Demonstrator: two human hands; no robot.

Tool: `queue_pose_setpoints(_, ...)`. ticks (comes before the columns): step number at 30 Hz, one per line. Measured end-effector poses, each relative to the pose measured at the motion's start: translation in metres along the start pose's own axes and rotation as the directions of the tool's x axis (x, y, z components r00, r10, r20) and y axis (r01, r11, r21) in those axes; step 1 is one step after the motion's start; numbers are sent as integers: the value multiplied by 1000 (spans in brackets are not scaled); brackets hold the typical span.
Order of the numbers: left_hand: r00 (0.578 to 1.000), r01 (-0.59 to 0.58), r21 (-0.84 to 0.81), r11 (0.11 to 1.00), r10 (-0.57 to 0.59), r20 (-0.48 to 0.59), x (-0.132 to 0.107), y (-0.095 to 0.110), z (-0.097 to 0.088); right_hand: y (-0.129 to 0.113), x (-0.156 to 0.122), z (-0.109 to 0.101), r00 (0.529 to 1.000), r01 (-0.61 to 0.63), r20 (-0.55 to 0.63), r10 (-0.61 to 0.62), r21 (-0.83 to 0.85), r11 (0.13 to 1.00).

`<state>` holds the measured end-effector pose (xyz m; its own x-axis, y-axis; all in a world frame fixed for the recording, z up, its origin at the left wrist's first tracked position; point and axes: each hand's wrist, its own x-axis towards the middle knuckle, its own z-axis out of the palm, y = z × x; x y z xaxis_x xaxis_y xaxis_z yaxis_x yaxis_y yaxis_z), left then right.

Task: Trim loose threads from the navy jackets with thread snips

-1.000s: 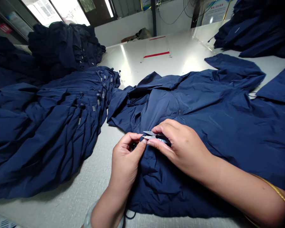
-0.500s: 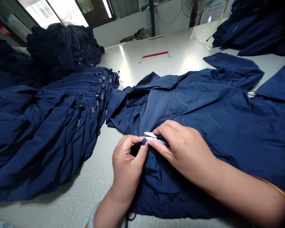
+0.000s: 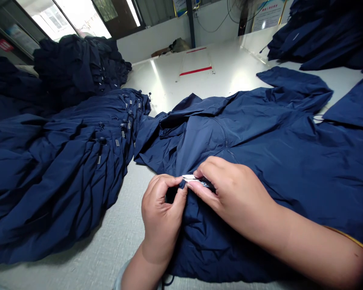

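Observation:
A navy blue jacket [image 3: 251,125] lies spread and wrinkled in front of me. My left hand [image 3: 163,205] pinches a bit of its fabric between thumb and fingers. Close beside those fingertips, my right hand [image 3: 230,185] is closed around a small pair of thread snips [image 3: 190,177]. The snips' silvery blades point left, to the pinched fabric, and lie nearly together. Their dark handle is mostly hidden within the right hand. Whether a thread sits between the blades is too small to make out.
Several navy garments with small light tags lie in a layered pile [image 3: 63,169] on the left, with another heap [image 3: 81,60] behind it. More dark garments [image 3: 323,36] are stacked at the back right. Red tape [image 3: 195,71] marks the pale table [image 3: 117,237].
The snips' blades, apart before, have come nearly together. Both hands stay at almost the same place on the jacket, and the view has shifted slightly.

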<state>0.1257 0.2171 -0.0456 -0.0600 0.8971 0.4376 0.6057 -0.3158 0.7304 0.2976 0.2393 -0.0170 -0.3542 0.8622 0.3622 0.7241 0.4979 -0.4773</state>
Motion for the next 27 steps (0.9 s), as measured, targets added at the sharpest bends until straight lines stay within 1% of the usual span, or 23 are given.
queue_pose_setpoints(4,1000,-16,-42,999,16,-5,0,-1,0,1,1,-1,1000,-11,3,11,46,999)
queue_pose_setpoints(9,1000,-26,-67,997,25,-12,0,-2,-1,1,0,-1,1000,-6,1,6,65,998)
queue_pose_setpoints(16,1000,-28,-81,996,28,-2,0,-2,-1,0,0,-1,1000,-10,11,10,45,999)
queue_pose_setpoints(22,1000,-17,-79,997,17,0,0,-2,-1,-1,0,-1,1000,11,3,-11,20,1000)
queue_pose_setpoints(27,1000,-6,-112,994,6,-2,0,-2,0,0,0,-2,1000,5,8,-5,36,999)
